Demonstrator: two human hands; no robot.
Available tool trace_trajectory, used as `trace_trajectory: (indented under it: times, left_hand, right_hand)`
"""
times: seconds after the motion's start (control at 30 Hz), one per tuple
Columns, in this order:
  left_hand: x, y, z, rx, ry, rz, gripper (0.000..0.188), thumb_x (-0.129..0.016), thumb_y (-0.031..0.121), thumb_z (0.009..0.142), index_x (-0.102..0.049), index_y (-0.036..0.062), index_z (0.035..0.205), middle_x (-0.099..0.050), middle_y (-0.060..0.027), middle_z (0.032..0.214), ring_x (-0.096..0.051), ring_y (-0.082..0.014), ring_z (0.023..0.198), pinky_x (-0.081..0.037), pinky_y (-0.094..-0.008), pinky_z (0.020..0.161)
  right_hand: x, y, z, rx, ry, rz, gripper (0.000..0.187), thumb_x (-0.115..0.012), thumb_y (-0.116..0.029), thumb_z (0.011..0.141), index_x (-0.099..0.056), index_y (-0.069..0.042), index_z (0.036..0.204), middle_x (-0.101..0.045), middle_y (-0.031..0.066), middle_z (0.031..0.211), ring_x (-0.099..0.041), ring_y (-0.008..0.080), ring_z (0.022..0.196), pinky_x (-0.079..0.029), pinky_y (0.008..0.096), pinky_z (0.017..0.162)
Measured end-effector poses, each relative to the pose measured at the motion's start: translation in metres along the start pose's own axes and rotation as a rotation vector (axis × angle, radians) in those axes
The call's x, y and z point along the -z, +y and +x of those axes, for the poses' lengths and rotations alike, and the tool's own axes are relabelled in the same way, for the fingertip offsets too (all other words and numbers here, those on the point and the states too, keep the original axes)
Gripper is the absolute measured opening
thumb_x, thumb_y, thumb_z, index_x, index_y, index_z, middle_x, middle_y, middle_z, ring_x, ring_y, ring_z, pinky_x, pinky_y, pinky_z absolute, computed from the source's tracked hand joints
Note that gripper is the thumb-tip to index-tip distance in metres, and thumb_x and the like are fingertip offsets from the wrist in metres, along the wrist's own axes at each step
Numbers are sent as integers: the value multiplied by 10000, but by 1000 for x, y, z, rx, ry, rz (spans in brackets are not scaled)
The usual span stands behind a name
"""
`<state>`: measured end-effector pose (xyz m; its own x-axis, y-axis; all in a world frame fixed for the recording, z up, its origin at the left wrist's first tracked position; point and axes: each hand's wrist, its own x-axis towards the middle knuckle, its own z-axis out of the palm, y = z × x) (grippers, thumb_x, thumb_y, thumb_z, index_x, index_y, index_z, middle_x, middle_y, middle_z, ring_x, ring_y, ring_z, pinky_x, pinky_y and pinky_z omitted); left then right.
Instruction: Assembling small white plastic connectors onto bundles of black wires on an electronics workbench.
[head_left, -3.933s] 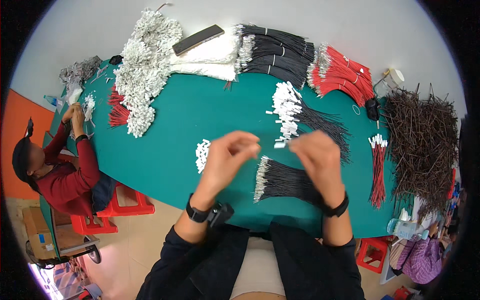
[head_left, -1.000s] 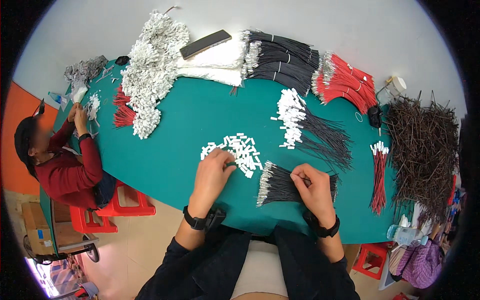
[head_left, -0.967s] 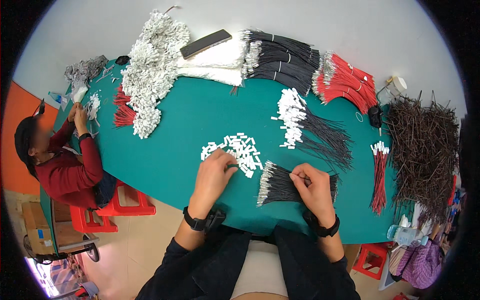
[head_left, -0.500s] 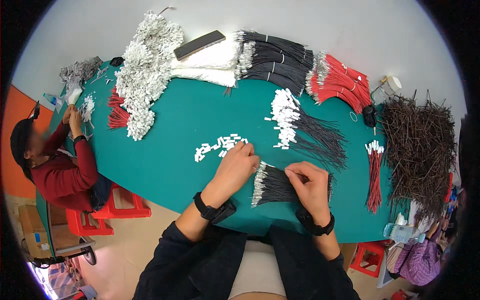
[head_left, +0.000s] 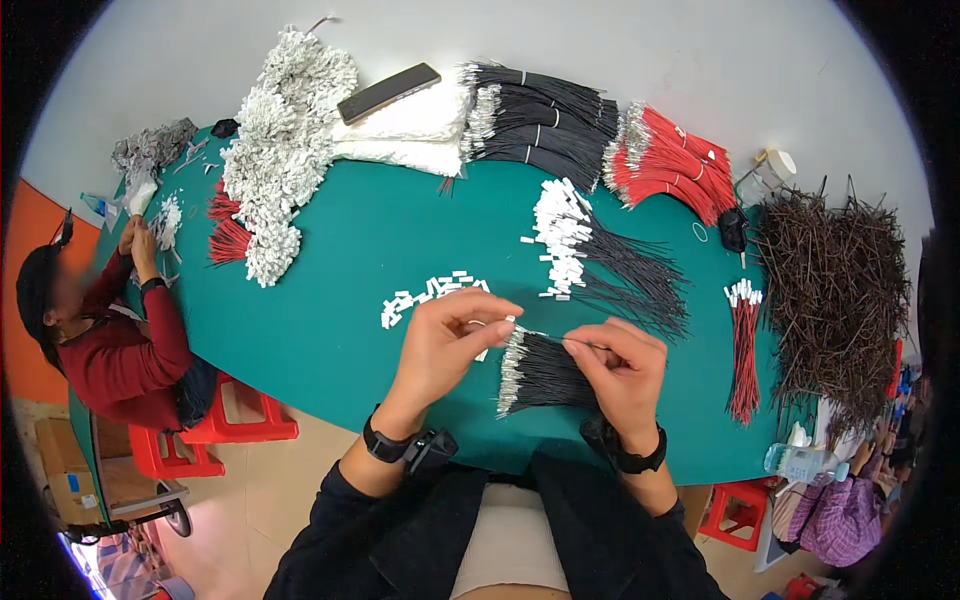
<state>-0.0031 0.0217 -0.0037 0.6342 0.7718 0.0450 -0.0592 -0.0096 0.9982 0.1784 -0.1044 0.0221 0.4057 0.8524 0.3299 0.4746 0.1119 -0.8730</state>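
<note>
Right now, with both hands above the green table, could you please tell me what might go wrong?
The small white piece pinched in the left hand could slip and mix with the loose white pieces lying close by. The thin black wire in the right hand's fingertips might bend or slip. No tie shows on the black wires beside that hand, so a nudge could disorder them.

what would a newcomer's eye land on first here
Probably the big white heap at the back left of the green table, and the dark tangle at the right end. Then the red wire bundles, back right of centre, and, near the front, the right hand pinching a black wire.
</note>
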Motion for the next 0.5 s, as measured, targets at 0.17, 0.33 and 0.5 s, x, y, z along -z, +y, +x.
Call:
trace_trajectory:
  times: [0.17, 0.33, 0.5]
  left_hand:
    - [1, 3, -1, 97, -10, -419, 125, -722, -1, 928, -732, -40, 1047, -748, -124, 1016, -722, -164, 942, -587, -284, 813]
    - [-5, -5, -1, -7, 31, -294, 110, -723, -14, 907, -730, -31, 1015, -734, -117, 954, -721, -173, 851, -578, -291, 774]
    - [-9, -4, -5, 90, 41, -367, 126, -714, -10, 915, -717, -31, 1039, -733, -105, 880, -710, -160, 796, -578, -285, 740]
  right_hand:
    - [-4, -2, 1, 63, 44, 4, 144, -802, 48, 780, -760, -12, 903, -460, 10, 611, -419, 96, 537, -319, 274, 500]
    - [0, -6, 3, 99, 25, -82, 152, -808, 41, 767, -762, -31, 893, -410, 6, 591, -385, 114, 527, -288, 294, 502]
    - [-2, -6, 3, 120, 52, -86, 162, -820, 29, 753, -767, -47, 886, -377, -2, 574, -367, 127, 520, -272, 308, 506]
